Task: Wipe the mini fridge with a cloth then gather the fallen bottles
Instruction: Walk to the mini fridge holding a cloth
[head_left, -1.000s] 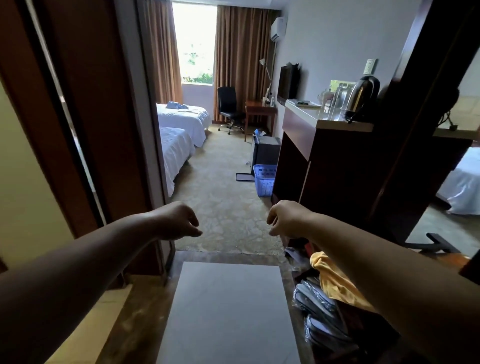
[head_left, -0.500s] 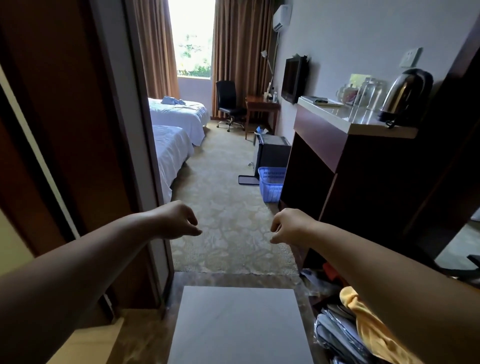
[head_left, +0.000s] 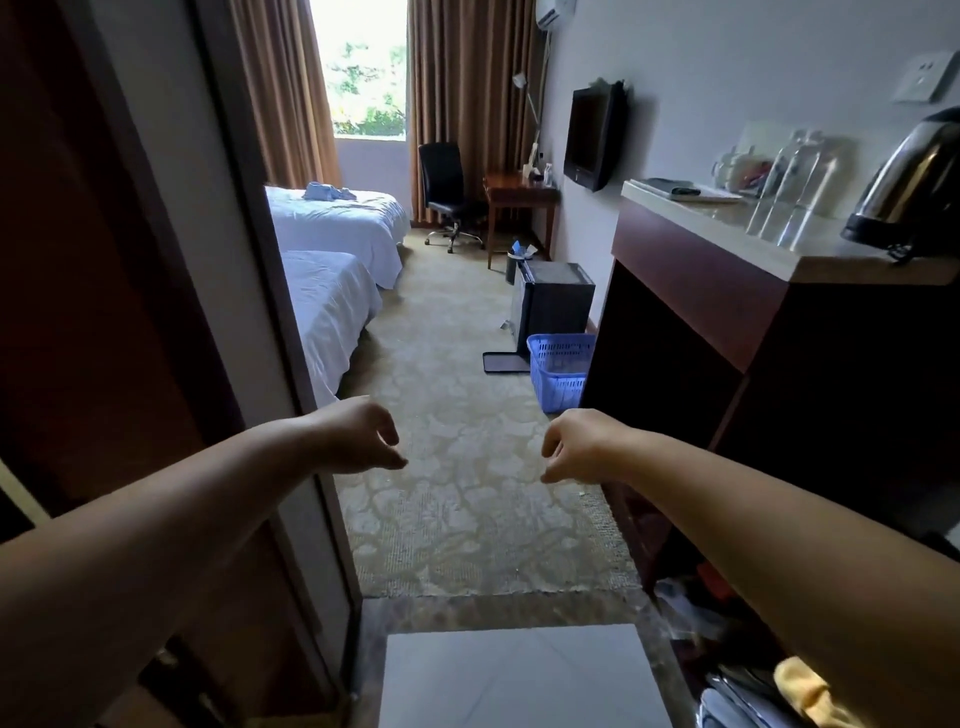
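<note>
Two grips were recorded, neither carrying anything. My left grip (head_left: 353, 436) hung over the patterned beige carpet (head_left: 467, 519), its fingers loosely curled around nothing. My right grip (head_left: 576, 447) hung level with it in the same loose, empty curl, with a strip of carpet between the two.

The small black box-shaped mini fridge (head_left: 553, 306) stood on the floor well ahead, close to the right-hand wall. The blue perforated plastic basket (head_left: 561, 371) sat just in front of it. From the grips the fridge lay forward and to the right, so the right grip was the nearer. I could not tell which face carried the door.

A crumpled yellow cloth (head_left: 800, 691) lay low at my right side, below and behind the right grip and apart from the fridge. In my judgement the cloth had to be collected first. That would call for the right grip to reach down and back, away from the fridge.

No fallen bottles could be identified. Several clear bottles (head_left: 800, 197) stood upright on the pale surface (head_left: 727, 223) of the dark wooden cabinet (head_left: 701, 291). A pale scrap beside the fridge was too small to name.
</note>
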